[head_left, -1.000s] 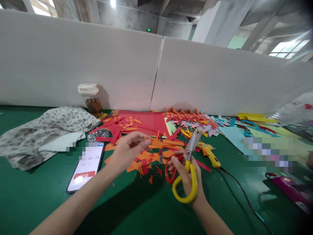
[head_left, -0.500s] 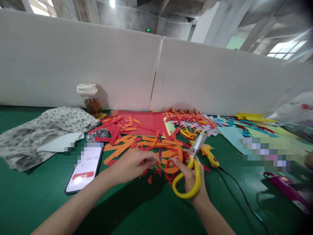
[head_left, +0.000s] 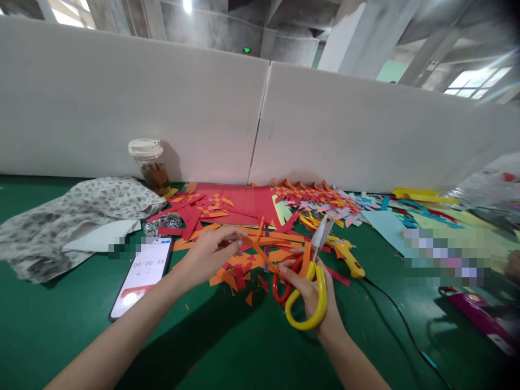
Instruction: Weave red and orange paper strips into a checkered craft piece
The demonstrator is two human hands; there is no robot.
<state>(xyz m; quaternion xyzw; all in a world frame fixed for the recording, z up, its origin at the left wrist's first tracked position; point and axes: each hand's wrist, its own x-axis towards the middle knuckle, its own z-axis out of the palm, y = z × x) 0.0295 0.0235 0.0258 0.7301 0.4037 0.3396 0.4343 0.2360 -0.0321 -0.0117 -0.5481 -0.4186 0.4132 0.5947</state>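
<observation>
My left hand (head_left: 217, 252) pinches an orange strip (head_left: 260, 252) left of the scissors (head_left: 312, 271), my right hand (head_left: 311, 299) holds both, so that crowded grip might crease or drop the strip.

Scissors (head_left: 311, 271): 1 red loop (head_left: 275, 291), 1 yellow loop (head_left: 323, 292). Paper strip (head_left: 261, 253) orange. Table (head_left: 377, 336) green. Cloth (head_left: 101, 200) pale, dark-spotted.

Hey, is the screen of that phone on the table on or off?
On: the phone shows a bright display reading 00:00:39.
</observation>
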